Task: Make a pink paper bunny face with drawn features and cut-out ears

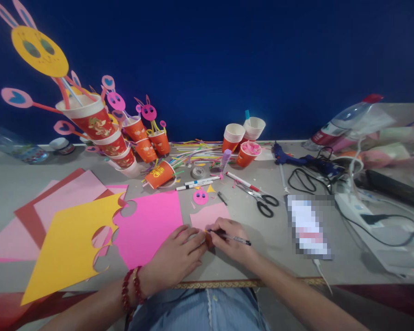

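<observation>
My right hand (232,236) grips a pen (239,239) with a clear barrel and a dark end. Its tip points left and meets a small yellow-orange piece (206,231), mostly hidden by my fingers. Palm down, my left hand (177,255) lies with fingers stretched out, their tips beside that piece. Under and behind both hands is a light pink paper (209,215). A bright pink sheet (148,225) reaches under my left hand. Just beyond the light pink paper lies a pink round face cutout (200,196) with two blue eyes.
Cut yellow card (69,243) and pink sheets lie left. Decorated cups (96,122) stand behind them. Markers (196,184), a glue stick (225,160), scissors (264,202) and stacked cups (232,135) are farther back. A phone (308,227), power strip (362,216) and cables lie right.
</observation>
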`<state>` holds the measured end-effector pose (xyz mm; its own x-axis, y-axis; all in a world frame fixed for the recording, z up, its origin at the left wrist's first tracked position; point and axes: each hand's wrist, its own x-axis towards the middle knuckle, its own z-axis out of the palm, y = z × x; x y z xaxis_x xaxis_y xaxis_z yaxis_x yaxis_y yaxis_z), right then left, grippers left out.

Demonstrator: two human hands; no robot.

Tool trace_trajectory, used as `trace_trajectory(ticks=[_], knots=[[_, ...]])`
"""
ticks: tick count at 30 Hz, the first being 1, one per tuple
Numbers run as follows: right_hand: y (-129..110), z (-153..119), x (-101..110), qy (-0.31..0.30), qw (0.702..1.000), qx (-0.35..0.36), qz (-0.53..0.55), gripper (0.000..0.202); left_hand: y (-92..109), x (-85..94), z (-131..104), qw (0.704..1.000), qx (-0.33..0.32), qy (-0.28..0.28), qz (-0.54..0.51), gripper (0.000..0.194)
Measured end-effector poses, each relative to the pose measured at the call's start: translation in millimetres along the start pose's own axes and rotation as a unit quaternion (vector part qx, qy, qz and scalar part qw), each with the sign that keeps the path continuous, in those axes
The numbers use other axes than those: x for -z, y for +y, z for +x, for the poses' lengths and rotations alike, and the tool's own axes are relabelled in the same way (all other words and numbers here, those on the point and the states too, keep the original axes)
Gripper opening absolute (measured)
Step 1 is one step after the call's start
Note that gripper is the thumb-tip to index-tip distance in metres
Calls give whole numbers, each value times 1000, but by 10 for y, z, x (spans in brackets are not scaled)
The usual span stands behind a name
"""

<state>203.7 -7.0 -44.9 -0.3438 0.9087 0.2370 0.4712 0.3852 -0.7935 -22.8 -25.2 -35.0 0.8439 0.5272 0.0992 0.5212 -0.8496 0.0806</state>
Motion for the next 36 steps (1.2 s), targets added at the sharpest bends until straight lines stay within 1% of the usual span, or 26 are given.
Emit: trace_trajectory(ticks=[9,13,18,25,29,36], knots=[[-4,-23,21,-8,1000,24,-18,10,-7,-22,-5,1000,1,-9,-3,41],[-32,-46,36,-16,999,17,-35,11,-6,-10,-2,1000,-4,-10,2,44],[-57,-93,44,-21,998,12,-51,11,-9,-20,-6,1000,-4,-4,4,43],[-8,-221,7,-25,996,5,-82,9,-11,-21,-14,1000,-4,-12,4,45],[-29,-281,1,-16,996,2,-92,10,-6,-9,-11,1000,-7,-15,1,43],[-85,-338,-10,1,995,4,-99,13,-1,-1,1,1000,-2,-23,-1,45]])
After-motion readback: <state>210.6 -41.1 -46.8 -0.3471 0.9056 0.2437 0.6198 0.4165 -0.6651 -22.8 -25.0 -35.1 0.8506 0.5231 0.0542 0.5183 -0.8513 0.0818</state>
